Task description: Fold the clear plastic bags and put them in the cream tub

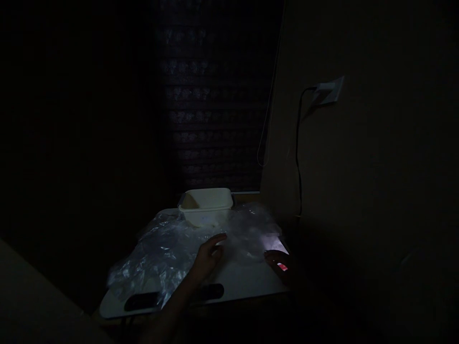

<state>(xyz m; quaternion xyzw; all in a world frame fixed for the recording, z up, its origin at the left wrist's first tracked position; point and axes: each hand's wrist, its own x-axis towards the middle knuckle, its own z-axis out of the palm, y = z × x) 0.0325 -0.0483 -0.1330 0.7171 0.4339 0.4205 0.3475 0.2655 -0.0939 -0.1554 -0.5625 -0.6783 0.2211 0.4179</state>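
Note:
My left hand [208, 254] is over the middle of a small white table [244, 282], its fingers stretched out and its thumb apart from them. Crumpled clear plastic [161, 253] spreads under and left of it. A blurred part of this see-through film [247, 229] lies between my two hands. At the table's right edge, my right hand [280, 259] is dark, with fingers reaching left and apparently holding nothing. Beside it glows a lit screen [274, 242], partly covered by the hand and film. Behind the plastic stands a white plastic tub [206, 217], its inside partly in shadow.
The room is very dark. A window blind [215, 114] hangs behind the table, with a looped cord [263, 162] at its right. A black cable [298, 153] runs down from a wall socket [328, 91]. Dark oval handle slots [141, 301] mark the table's front edge.

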